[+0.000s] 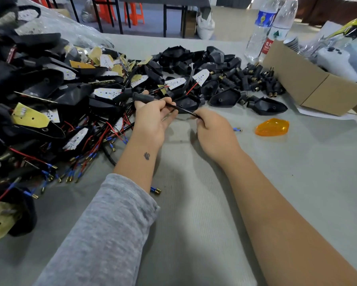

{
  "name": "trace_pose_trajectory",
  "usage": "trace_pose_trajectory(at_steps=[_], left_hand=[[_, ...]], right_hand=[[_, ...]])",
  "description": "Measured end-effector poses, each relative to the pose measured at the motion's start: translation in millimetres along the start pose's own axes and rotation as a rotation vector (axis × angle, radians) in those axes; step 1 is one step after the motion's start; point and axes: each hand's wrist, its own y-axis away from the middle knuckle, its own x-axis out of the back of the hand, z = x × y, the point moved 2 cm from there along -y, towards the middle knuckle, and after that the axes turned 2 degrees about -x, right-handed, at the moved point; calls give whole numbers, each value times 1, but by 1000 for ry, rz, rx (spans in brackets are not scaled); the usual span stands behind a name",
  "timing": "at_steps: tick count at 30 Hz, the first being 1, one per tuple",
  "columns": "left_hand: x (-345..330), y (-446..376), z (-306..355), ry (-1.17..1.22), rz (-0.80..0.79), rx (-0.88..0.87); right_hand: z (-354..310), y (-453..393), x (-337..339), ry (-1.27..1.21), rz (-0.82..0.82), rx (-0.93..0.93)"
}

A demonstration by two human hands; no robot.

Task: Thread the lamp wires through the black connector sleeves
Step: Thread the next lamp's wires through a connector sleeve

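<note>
- Grey, faintly ribbed cloth covers the table (194,203); beyond its far edge stand dark table legs and orange plastic stools (135,13).
- At the left, a heap of lamp assemblies (49,104) mixes matte black housings, white and yellowish pointed boards, and red and black wires ending in blue-collared brass tips. The frame's left edge cuts the heap off.
- At the far centre lie glossy black housings (266,105) and short black plugs with brass ends.
- A translucent orange lens (272,127) lies right of the hands; a cardboard box (318,87) and two clear bottles (264,29) stand behind it.
- The left hand (152,118), grey sleeve at the forearm, grips a black connector sleeve (142,97) in curled fingers.
- The right hand (212,129) pinches the thin black wire (183,110) leaving the sleeve.
- Sleeve and wire run in one line from upper left down to lower right, held just above the table.
- Where the wire enters the sleeve is hidden by fingers.
</note>
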Motion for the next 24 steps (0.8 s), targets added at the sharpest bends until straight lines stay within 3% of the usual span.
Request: trace_pose_trajectory(at_steps=[3, 9, 13, 18, 24], left_hand=[[-1, 4, 12, -3, -51, 10], [-9, 12, 56, -229, -160, 21], [-11, 20, 95, -292, -214, 6], [8, 19, 161, -479, -117, -184], [41, 11, 257, -1061, 60, -421]], right_hand=[[-5, 14, 3, 7, -112, 36], [-38, 36, 6, 21, -250, 116], [-81, 40, 3, -43, -264, 194], [-150, 29, -12, -111, -289, 325], [-237, 9, -42, -233, -336, 450]])
